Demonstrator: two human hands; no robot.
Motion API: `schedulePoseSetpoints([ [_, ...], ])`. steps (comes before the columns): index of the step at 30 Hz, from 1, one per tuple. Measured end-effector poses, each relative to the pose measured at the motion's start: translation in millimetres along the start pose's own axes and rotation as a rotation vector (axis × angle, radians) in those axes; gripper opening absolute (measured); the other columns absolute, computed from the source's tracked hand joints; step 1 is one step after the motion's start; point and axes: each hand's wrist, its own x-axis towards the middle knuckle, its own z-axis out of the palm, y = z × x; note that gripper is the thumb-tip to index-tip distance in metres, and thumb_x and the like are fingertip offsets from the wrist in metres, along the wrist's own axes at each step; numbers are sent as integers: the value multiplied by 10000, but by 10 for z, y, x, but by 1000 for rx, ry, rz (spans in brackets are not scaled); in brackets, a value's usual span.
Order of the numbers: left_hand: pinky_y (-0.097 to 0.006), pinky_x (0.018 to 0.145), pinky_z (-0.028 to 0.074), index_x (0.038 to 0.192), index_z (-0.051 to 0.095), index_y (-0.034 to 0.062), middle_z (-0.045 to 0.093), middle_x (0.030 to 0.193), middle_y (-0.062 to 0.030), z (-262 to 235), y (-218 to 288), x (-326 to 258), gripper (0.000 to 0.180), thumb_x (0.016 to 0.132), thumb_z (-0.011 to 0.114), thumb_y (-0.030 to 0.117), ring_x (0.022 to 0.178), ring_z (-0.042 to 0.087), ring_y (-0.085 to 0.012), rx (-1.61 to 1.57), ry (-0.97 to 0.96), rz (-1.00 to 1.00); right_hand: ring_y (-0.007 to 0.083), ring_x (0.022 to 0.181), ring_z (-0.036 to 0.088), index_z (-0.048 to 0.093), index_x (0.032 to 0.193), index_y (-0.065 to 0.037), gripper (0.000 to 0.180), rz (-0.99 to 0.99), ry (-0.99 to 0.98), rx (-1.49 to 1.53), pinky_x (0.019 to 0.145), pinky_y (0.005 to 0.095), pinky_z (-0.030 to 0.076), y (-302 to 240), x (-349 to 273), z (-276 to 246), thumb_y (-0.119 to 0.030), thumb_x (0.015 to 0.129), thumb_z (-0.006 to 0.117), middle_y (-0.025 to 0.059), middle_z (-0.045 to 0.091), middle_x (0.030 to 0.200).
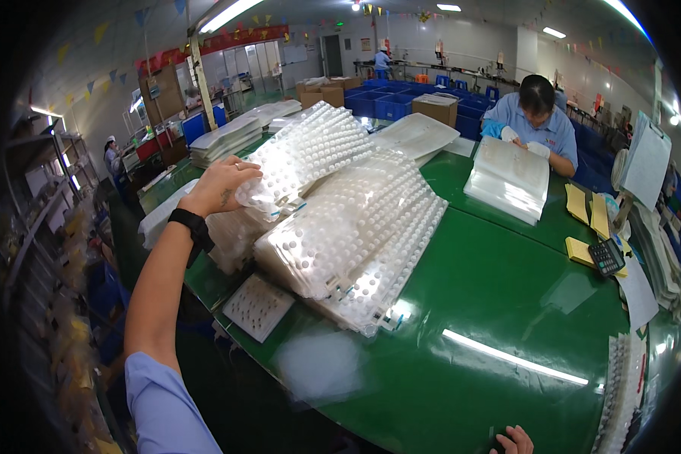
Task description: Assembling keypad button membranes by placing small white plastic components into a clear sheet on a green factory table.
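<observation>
My left hand [221,187], with a black band on the wrist, is closed on the near left edge of a clear plastic sheet with rows of round white domes [310,147]. The sheet is tilted up over a fanned stack of similar domed sheets [356,219]. More sheets sit under my left hand, partly hidden. Only the fingers of my right hand [514,440] show, at the lower edge by the green table [461,303]; they are slightly apart and nothing shows in them. A small pale panel with dark dots [257,306] lies at the table's near left edge.
Across the table a co-worker [541,121] in gloves handles a stack of clear sheets [511,170]. Other sheet stacks [234,132] stand at the far left. At right are yellow pads [579,252], a calculator [607,256], a clipboard [647,155] and white strips [620,393].
</observation>
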Motion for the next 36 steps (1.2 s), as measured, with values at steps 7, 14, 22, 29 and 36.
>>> schedulePoseSetpoints([
  [7,-382,886,498,1060,678,152,691,1110,-26,86,66,-6,395,690,772,252,1032,620,-262,-63,155,-78,362,1211,502,633,1122,-30,261,-4,24,9,1026,456,368,18,2,9,-81,866,612,158,583,1252],
  [14,-418,742,539,972,728,156,709,840,-121,-29,193,245,241,820,683,338,806,681,-327,-80,158,-416,361,1193,512,632,1116,-25,257,1,38,17,1021,453,372,-4,-2,4,-89,868,610,160,587,1242],
  [22,-445,597,508,864,691,98,656,725,-171,-1005,1092,1251,220,894,616,304,694,651,-368,-183,623,-170,358,1181,518,633,1101,-35,245,19,95,24,1009,442,376,-52,-17,2,-84,862,609,157,593,1220],
  [29,-360,443,492,787,549,85,604,629,-61,-1041,3294,572,38,800,575,109,544,652,-208,-271,196,372,355,1201,513,627,1119,-31,261,-24,50,122,1033,435,361,10,-22,-40,-65,860,613,161,597,1212],
  [36,-366,533,517,964,542,-31,646,851,-175,-998,4220,-498,266,751,643,91,689,679,-290,-633,-370,519,325,1233,492,592,1209,-37,387,-60,64,335,1046,446,369,-210,63,-348,-80,825,618,164,560,1267],
])
